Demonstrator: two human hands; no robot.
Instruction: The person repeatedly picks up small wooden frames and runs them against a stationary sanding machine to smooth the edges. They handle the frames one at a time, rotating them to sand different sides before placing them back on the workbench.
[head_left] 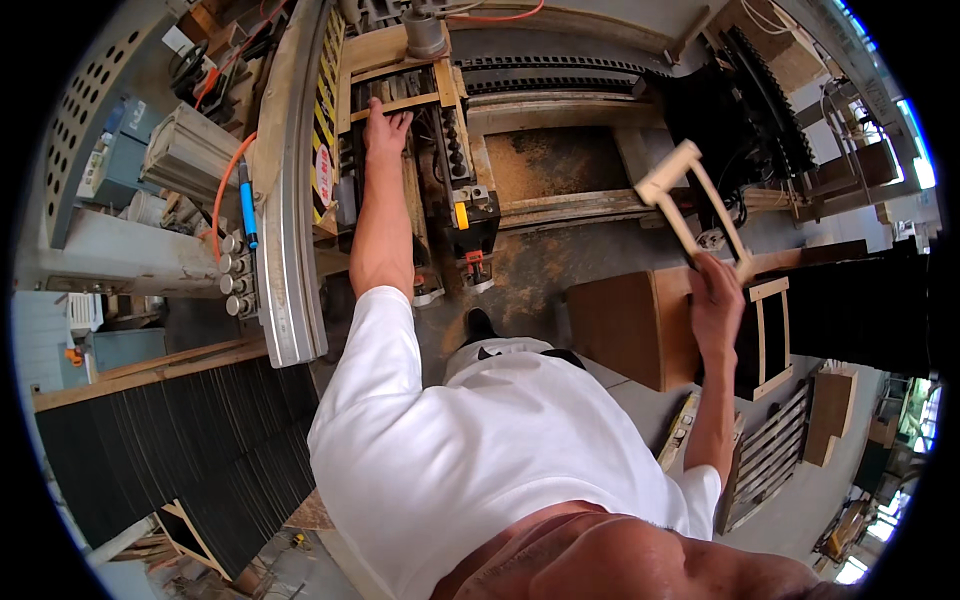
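My left hand [386, 130] reaches forward to the machine bed, thumb and fingers apart, against the near strip of a light wooden frame [412, 103] lying there. Whether the fingertips press on that strip or only rest beside it is hard to see. Out to the right, my right hand [717, 298] is closed around one end of another small rectangular wooden frame [676, 221]. This one is held up in the air and tilted, its far end slightly blurred. Above the machine's frame stands a round metal cylinder [425, 36].
Below my right hand stands a brown box-like block [625, 325], with a dark-sided wooden frame [770, 340] beside it. Dark panels [180, 450] are stacked at the lower left. A metal beam [285, 250] runs along my left, and black cable chains [560, 65] lie ahead.
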